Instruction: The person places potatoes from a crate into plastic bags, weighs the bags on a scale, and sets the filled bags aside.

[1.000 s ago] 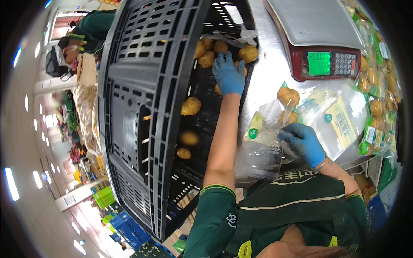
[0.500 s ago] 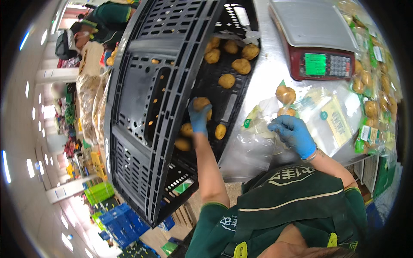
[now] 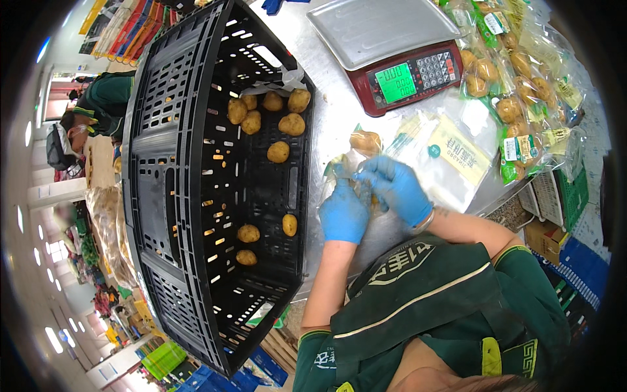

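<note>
A clear plastic bag (image 3: 331, 171) lies on the metal table just right of the black crate, with a potato (image 3: 365, 142) showing at its far end. My left hand (image 3: 345, 212), in a blue glove, is closed on the near end of this bag. Close beside it, my right hand (image 3: 400, 191), also gloved in blue, has its fingers bent and pinched on the bag's edge. The fingers hide most of the bag's mouth, and whether a potato is in the left hand cannot be seen. Several loose potatoes (image 3: 278, 152) lie inside the black crate (image 3: 196, 189).
A red digital scale (image 3: 408, 77) with a steel pan stands at the far side of the table. Flat printed bags (image 3: 457, 153) lie right of my hands. Packed bags of potatoes (image 3: 516, 111) are heaped at the right. Another person (image 3: 104, 104) bends over at far left.
My left hand has come out of the crate, where it held a potato, and moved right to the bag. My right hand stays at the bag. The view has shifted.
</note>
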`<action>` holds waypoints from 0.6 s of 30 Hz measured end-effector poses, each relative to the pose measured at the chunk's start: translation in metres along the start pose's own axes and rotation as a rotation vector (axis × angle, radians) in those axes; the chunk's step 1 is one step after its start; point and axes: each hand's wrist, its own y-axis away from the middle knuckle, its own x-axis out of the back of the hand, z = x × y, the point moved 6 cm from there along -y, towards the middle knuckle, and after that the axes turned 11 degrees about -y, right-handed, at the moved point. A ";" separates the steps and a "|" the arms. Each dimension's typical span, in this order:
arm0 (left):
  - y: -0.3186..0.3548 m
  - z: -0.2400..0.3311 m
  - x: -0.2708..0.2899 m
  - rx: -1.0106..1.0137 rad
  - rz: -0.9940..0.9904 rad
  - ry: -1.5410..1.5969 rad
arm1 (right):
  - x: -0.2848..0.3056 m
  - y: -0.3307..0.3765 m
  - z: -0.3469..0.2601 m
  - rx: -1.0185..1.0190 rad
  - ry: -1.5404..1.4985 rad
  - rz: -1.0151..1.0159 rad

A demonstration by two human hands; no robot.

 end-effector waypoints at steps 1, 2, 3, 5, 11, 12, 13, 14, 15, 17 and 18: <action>0.006 0.009 0.020 -0.086 0.098 0.133 | 0.005 -0.009 -0.008 -0.002 -0.155 0.071; 0.014 0.015 0.046 -0.180 0.185 0.271 | 0.015 -0.025 -0.034 -0.107 -0.190 -0.035; 0.021 0.022 0.070 -0.292 0.261 0.404 | 0.028 -0.046 -0.065 0.259 -0.146 0.032; 0.050 0.024 0.120 -0.565 0.655 0.542 | 0.043 -0.079 -0.130 0.328 0.346 0.040; 0.038 -0.002 0.106 -0.364 0.595 0.961 | 0.005 -0.113 -0.323 0.701 0.346 -0.253; 0.035 -0.008 0.087 -0.294 0.478 0.984 | -0.010 -0.115 -0.339 0.708 0.423 -0.267; 0.033 -0.010 0.064 -0.266 0.378 0.960 | -0.018 -0.121 -0.345 0.675 0.579 -0.267; 0.031 -0.011 0.043 -0.241 0.274 0.936 | -0.021 -0.127 -0.349 0.636 0.737 -0.256; 0.029 -0.012 0.029 -0.256 0.212 0.908 | -0.018 -0.144 -0.345 0.618 0.831 -0.326; 0.029 -0.015 0.004 -0.260 0.083 0.848 | -0.004 -0.169 -0.324 0.558 1.140 -0.196; 0.030 -0.018 -0.001 -0.228 0.060 0.833 | 0.003 -0.172 -0.313 0.520 1.300 -0.091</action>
